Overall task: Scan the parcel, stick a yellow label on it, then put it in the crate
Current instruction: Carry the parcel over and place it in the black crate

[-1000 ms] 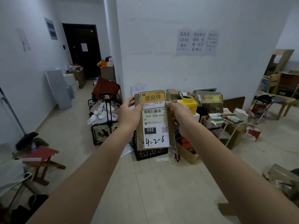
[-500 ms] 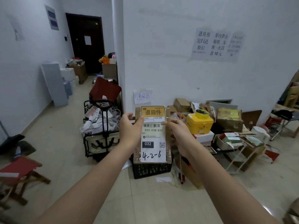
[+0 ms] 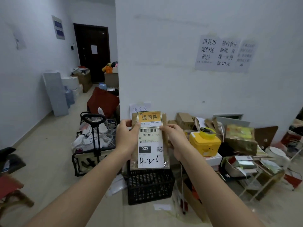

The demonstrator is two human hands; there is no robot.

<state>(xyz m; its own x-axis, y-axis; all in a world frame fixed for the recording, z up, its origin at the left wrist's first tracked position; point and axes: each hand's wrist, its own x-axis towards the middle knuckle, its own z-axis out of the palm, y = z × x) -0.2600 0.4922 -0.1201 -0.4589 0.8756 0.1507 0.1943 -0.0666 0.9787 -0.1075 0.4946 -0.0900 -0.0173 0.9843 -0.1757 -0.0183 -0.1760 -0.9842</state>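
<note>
1. A big white wall [image 3: 180, 71] filled the top and right of the frame, with paper notices [image 3: 224, 53] stuck on it at the upper right.
2. A dark door [image 3: 93, 51] stood at the upper left, at the end of a hall.
3. A pile of boxes [image 3: 239, 140] lay on the floor at the right.
4. A black cart [image 3: 91, 145] full of white things stood left of the middle.
5. A black crate [image 3: 150, 185] sat on the floor at the lower middle, just under the parcel.
6. The parcel [image 3: 150, 140] was held up in the middle of the frame, above the crate.
7. The left hand [image 3: 127, 136] was closed on the parcel's left edge, thumb on the front.
8. The right hand [image 3: 176, 138] was closed on its right edge.
9. A yellow label [image 3: 149, 117] was on top of the parcel.
</note>
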